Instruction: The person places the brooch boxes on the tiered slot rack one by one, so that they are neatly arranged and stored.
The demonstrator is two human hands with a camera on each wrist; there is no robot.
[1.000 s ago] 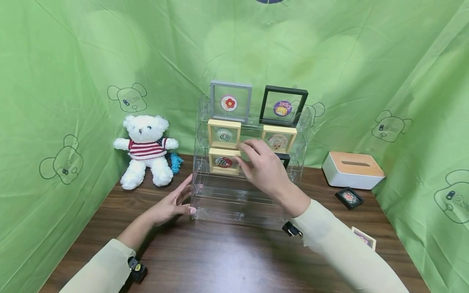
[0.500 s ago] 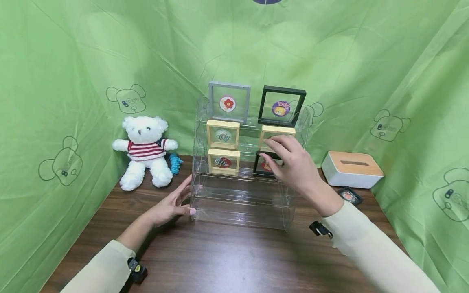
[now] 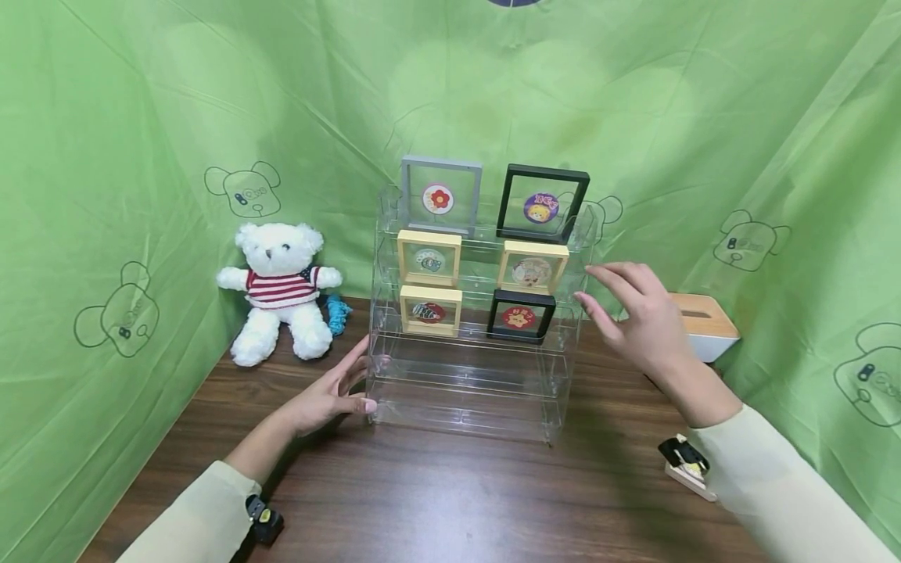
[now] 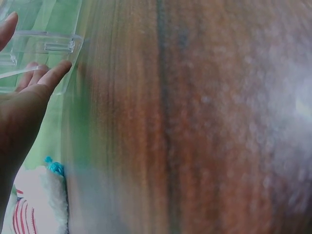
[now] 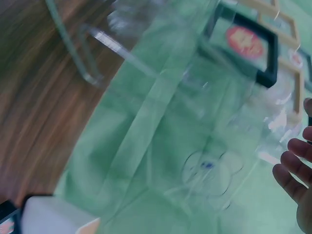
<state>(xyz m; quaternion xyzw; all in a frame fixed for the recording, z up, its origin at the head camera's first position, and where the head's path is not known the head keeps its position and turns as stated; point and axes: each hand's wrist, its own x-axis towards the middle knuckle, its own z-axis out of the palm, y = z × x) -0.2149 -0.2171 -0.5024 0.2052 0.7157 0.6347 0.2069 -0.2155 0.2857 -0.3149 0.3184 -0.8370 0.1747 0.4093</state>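
Note:
My left hand [image 3: 327, 395] rests against the left side of a clear acrylic tiered display rack [image 3: 461, 414], thumb at its front edge and fingers fairly straight along the side. My right hand [image 3: 644, 317] is in the air just right of the rack, holding nothing, thumb and fingers spread apart. Three tiers bear two small picture frames each. On top stand a grey frame [image 3: 439, 199] and a black frame [image 3: 541, 209]. Two pale wooden frames [image 3: 429, 260] [image 3: 532, 271] fill the middle. Below are a pale wooden frame [image 3: 428, 313] and a small black frame [image 3: 519, 317].
A white teddy bear [image 3: 278, 293] in a striped shirt sits at the back left, beside a blue item [image 3: 338, 314]. A tissue box [image 3: 707, 313] at the right is partly behind my right hand. A pale frame [image 3: 690, 481] lies on the table by my right sleeve.
My right hand has moved right, from the lower left wooden frame, past the lower black frame, to beyond the rack's right side, uncovering the frames there. My left hand stays in place.

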